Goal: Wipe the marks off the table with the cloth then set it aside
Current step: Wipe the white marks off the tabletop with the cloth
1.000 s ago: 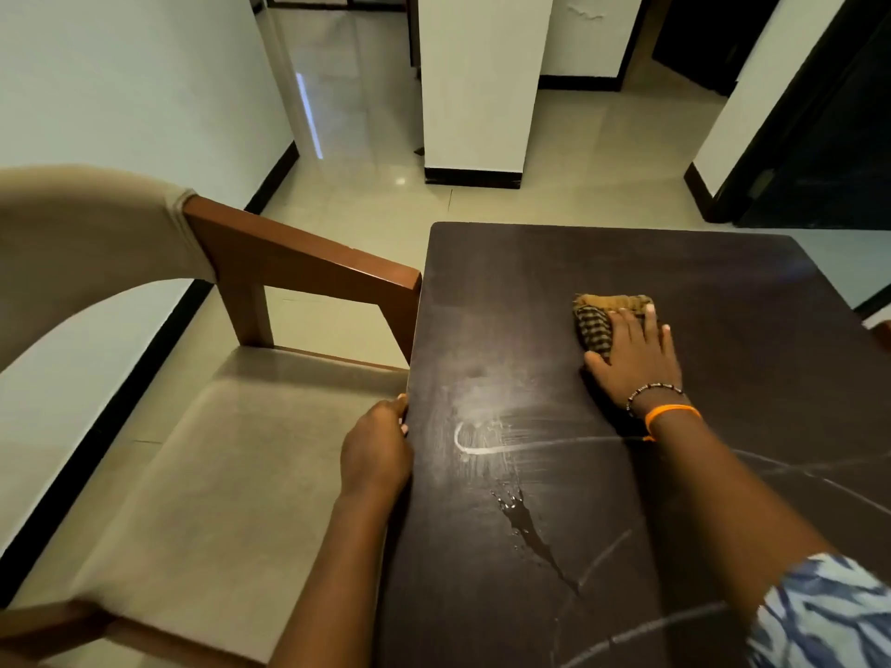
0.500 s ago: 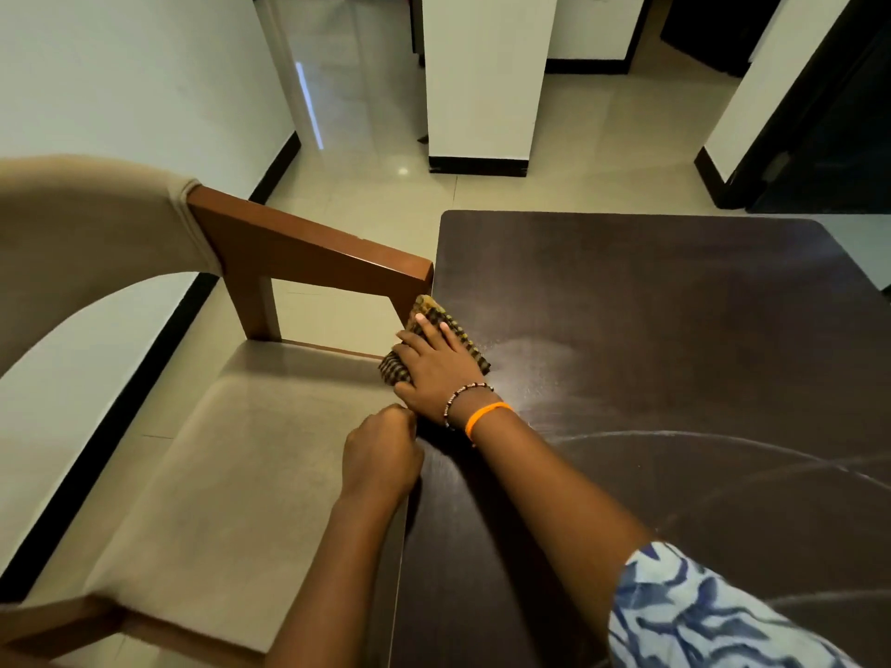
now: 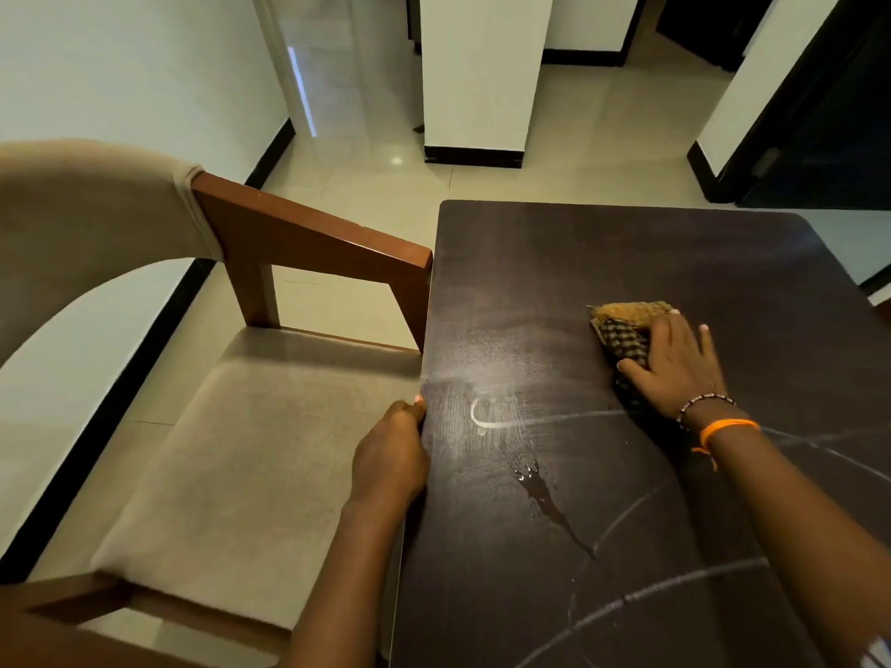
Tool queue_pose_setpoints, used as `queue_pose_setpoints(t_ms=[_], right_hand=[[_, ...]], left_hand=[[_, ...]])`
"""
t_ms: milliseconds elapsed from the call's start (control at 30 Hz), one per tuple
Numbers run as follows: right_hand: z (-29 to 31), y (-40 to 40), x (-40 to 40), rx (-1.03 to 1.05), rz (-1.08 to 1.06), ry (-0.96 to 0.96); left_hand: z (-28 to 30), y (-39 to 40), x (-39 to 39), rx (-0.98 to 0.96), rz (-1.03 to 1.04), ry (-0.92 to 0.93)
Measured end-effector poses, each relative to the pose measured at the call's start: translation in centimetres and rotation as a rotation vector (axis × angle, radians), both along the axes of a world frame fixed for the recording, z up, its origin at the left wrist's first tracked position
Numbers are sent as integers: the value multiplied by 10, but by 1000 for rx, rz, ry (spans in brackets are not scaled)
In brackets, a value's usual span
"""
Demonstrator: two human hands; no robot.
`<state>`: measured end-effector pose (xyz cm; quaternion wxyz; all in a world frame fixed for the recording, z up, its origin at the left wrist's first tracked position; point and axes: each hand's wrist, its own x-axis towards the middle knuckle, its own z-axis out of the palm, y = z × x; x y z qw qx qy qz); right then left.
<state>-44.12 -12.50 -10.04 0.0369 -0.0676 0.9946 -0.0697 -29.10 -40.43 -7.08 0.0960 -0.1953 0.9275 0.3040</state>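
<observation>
A dark brown table (image 3: 602, 253) carries white chalk-like marks (image 3: 487, 419) near its left edge and long curved lines toward the front right. A small wet streak (image 3: 542, 494) lies below the marks. My right hand (image 3: 675, 366) presses flat on a folded checked brown cloth (image 3: 622, 330) in the middle right of the tabletop. My left hand (image 3: 388, 458) grips the table's left edge, fingers curled over it. A pale smeared band runs across the top between the left edge and the cloth.
A beige upholstered chair (image 3: 231, 450) with wooden arms (image 3: 308, 238) stands tight against the table's left side. Tiled floor, a white pillar (image 3: 477, 74) and dark doorways lie beyond the far edge.
My right hand swept the cloth from the middle to the table's left edge by the chair arm, then back right to the middle. My left hand stayed on the edge.
</observation>
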Motion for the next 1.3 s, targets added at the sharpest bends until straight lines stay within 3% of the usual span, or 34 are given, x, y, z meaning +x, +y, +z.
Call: queue_pose_setpoints(t_ms=[167,367,500,633,733,833,1033,1133,1300], right_hand=[[-11,-51,6,-84,52,45],[-17,-186,64,-112,412,-22],[-17,-182,84,-139,578,-29],[-15,-124,73,-136,475,-23],[-15,-74,59,-100,188,1],[-16,-81,67,-101,-84,27],[-19,-167,82,-142,418,-28],[-24,-189,29,-147,392,-4],[-23,-226,-75,-142,178,28]], left_hand=[[-2,-3,-1,27,31,-41],[-3,0,10,7,67,-34],[-6,13,37,67,153,49],[-14,6,36,128,133,64],[-17,0,25,154,175,89],[-20,-6,14,252,278,118],[-29,-19,-1,402,385,73],[-35,-24,-6,396,363,39],[-42,-32,-9,434,370,8]])
